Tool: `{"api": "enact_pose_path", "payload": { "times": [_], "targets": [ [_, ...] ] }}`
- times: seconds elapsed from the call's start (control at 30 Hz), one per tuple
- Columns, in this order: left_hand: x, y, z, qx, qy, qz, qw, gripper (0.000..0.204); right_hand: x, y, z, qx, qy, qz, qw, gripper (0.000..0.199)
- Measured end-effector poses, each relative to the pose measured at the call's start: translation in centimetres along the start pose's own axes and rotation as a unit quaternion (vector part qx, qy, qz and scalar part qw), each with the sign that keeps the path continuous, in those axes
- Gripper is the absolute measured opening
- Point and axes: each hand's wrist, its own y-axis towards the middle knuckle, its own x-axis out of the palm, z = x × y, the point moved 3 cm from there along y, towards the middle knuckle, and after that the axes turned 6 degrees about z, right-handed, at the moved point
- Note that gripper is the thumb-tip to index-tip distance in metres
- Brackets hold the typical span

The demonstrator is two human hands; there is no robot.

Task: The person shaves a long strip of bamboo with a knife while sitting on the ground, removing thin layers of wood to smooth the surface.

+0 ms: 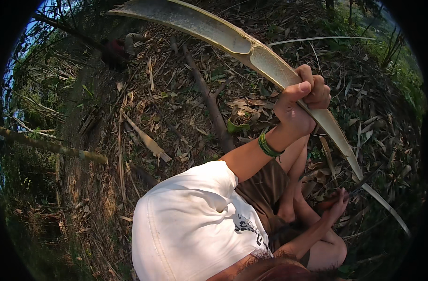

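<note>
Across the far and right parts of the scene, the split bamboo strip arcs from the far left of your reach down to the near right, hollow face showing. Your left hand is clamped round it near its middle, just past a node; your right hand, nearer you, appears closed round the handle of a dark blade angled toward the thin near end.

Mind the edges: if the strip slides or twists in your left fist, its split rim could cut your fingers. If the blade skids off the narrow part, it could swing toward your bare legs, folded close by. The long far end could also sway and wrench your grip, or snag on the litter.

You cannot tell whether blade and strip touch; shadow swallows that spot, and most of the handle is hidden. The strip's far upper edge is cut off, and the reddish-dark shape at far left is too blurred to identify.
</note>
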Motion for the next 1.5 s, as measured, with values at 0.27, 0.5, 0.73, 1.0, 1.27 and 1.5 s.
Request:
{"api": "enact_pose_path", "payload": {
  "times": [0.27, 0.5, 0.73, 1.0, 1.27, 1.5],
  "targets": [
    [0.7, 1.7, -2.7, -0.016, 0.028, -0.080, 0.996, 0.033, -1.7, -1.8, -5.1, -0.100, 0.072, 0.103, 0.987, 0.024],
    [2.1, 0.0, -2.9, -0.024, 0.004, -0.094, 0.995, 0.038, -3.7, -4.5, -10.4, -0.199, 0.088, 0.096, 0.971, 0.027],
    [6.4, -6.6, -1.3, 0.064, 0.092, -0.012, 0.994, 0.049, -1.5, -8.7, -3.5, -0.142, -0.033, 0.045, 0.988, 0.029],
    [7.9, -8.0, -2.1, 0.103, 0.083, 0.010, 0.991, 0.072, 3.2, -15.3, -9.6, -0.280, -0.200, -0.121, 0.931, 0.052],
    [4.5, -6.9, -6.0, 0.068, 0.072, -0.113, 0.989, 0.061, 0.9, -6.6, -6.5, -0.232, -0.315, -0.006, 0.920, 0.050],
    [7.0, -6.0, -11.2, 0.122, 0.073, 0.009, 0.990, 0.082, 1.4, -4.3, -6.5, -0.298, -0.352, 0.017, 0.887, 0.052]
  ]
}}
